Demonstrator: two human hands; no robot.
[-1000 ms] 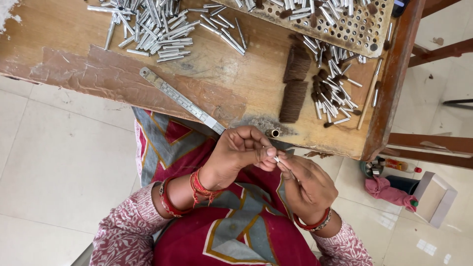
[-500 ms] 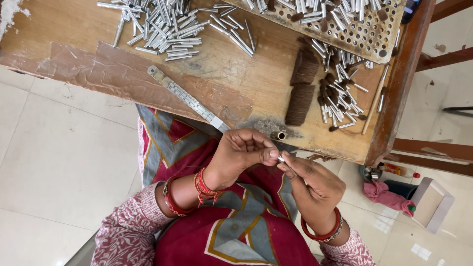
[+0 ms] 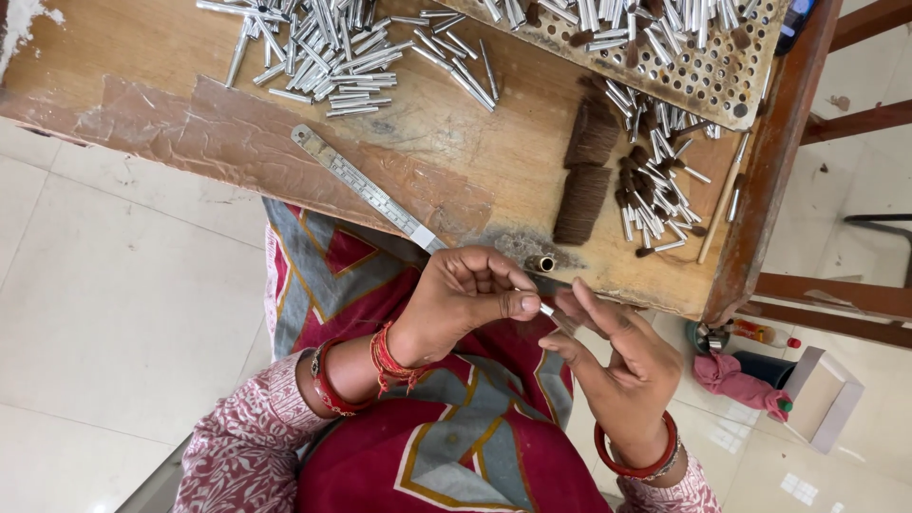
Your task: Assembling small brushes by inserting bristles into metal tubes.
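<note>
left hand [image 3: 465, 294] fingers pinch one small metal tube [image 3: 549, 311]; right hand [image 3: 613, 356] fingers loosely touch its tip. loose tubes [image 3: 328, 52] remain unhandled beyond the fingers on desk [image 3: 142, 57].

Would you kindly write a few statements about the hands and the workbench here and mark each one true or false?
1. The left hand and the right hand meet at a thin metal tube. True.
2. A metal ruler lies flat on the wooden bench. True.
3. The perforated tray is empty. False: metal tubes stand and lie in it.
4. The brown bristle bundles lie on the floor. False: they lie on the bench, beside loose tubes.
5. Red bangles circle the right wrist. True.
</note>
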